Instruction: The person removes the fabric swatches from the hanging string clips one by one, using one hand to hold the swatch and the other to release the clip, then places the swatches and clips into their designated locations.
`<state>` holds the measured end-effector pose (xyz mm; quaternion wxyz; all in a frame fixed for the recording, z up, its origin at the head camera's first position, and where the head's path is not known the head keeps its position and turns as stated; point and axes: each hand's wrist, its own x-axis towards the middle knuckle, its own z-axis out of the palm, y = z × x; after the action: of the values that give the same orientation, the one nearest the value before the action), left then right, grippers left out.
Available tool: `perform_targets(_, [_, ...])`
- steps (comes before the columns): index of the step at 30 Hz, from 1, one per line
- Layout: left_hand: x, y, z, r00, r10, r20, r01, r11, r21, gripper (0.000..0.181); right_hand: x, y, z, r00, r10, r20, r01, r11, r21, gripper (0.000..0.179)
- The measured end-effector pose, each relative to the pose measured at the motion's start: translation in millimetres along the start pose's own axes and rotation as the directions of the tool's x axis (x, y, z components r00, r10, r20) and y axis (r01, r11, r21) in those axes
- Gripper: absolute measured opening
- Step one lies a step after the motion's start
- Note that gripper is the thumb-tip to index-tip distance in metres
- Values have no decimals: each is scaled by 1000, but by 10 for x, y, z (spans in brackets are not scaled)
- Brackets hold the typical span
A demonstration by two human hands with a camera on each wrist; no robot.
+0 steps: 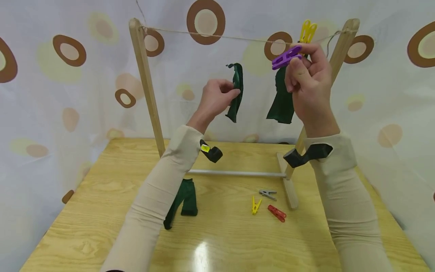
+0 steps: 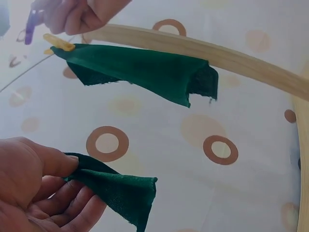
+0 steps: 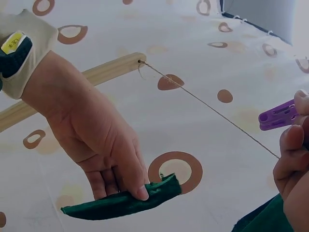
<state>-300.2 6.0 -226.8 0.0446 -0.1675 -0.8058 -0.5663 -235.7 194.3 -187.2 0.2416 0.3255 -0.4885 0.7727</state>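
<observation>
My left hand (image 1: 219, 98) pinches a small dark green cloth garment (image 1: 238, 88) between thumb and fingers, below the string line (image 1: 217, 36). In the left wrist view the free end of this cloth (image 2: 123, 188) hangs from the fingertips. Up at the line, my right hand (image 1: 310, 75) pinches a purple clothespin (image 1: 286, 57) with thumb and forefinger. Behind it a second green garment (image 1: 282, 98) hangs from the line by a yellow clothespin (image 1: 307, 31); the right hand hides part of both in the head view.
A wooden frame with two posts (image 1: 147, 83) carries the line; a metal bar (image 1: 238, 173) joins its base. On the table (image 1: 217, 241) lie green cloth trousers (image 1: 187, 200), a grey clothespin (image 1: 268, 194), a yellow clothespin (image 1: 256, 206) and a red clothespin (image 1: 277, 213). A patterned curtain hangs behind.
</observation>
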Motion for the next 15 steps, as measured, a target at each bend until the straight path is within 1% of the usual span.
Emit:
perform_targets(4, [-4, -7, -18, 1000, 23, -3, -23, 999, 48, 18, -81, -11, -43, 999, -24, 48, 29, 995, -94, 16])
perform_targets(6, [-14, -13, -25, 1000, 27, -4, -27, 998, 51, 17, -147, -22, -67, 998, -25, 58, 33, 991, -131, 17])
perform_targets(11, [-58, -40, -26, 1000, 28, 12, -29, 998, 49, 20, -401, -62, -117, 999, 23, 42, -14, 980, -200, 19])
perform_targets(13, [-81, -55, -27, 1000, 26, 14, -27, 998, 49, 21, -502, -67, -137, 998, 45, 46, -35, 981, -193, 21])
perform_targets(15, [-108, -73, -35, 1000, 29, 9, -29, 999, 45, 22, -585, -57, -165, 997, 66, 51, -57, 986, -156, 21])
